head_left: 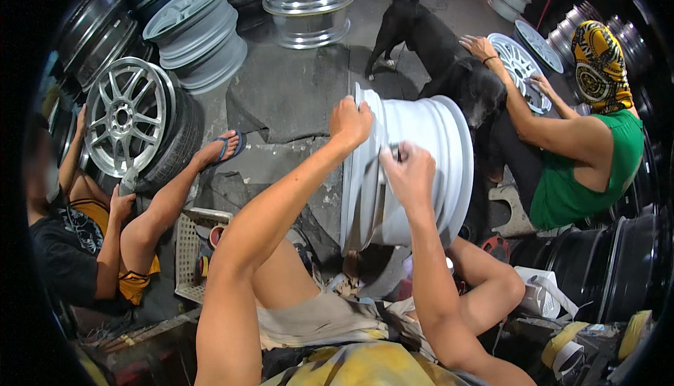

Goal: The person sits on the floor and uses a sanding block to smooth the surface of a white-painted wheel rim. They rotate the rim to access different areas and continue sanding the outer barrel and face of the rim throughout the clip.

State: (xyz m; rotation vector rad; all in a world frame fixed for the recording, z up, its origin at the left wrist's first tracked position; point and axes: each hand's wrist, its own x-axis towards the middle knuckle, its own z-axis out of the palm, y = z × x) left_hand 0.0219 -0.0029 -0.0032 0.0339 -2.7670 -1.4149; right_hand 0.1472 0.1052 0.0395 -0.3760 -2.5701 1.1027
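Pale grey-white wheel rim [404, 122], big and round, in middle of view. Tipped up like rolling wheel, ends facing left and right. Ridged middle, wider lip at each end. Lower left looks darker. Small dark thing [394, 152] at near side, mostly hidden.

Dressed in a yellow shirt [365, 366], marked with soft grey patches, and in creased beige shorts [305, 323], ending above the right knee [509, 289]. Bare at the left hand [352, 122], the right hand [411, 177] and along both forearms [284, 193].
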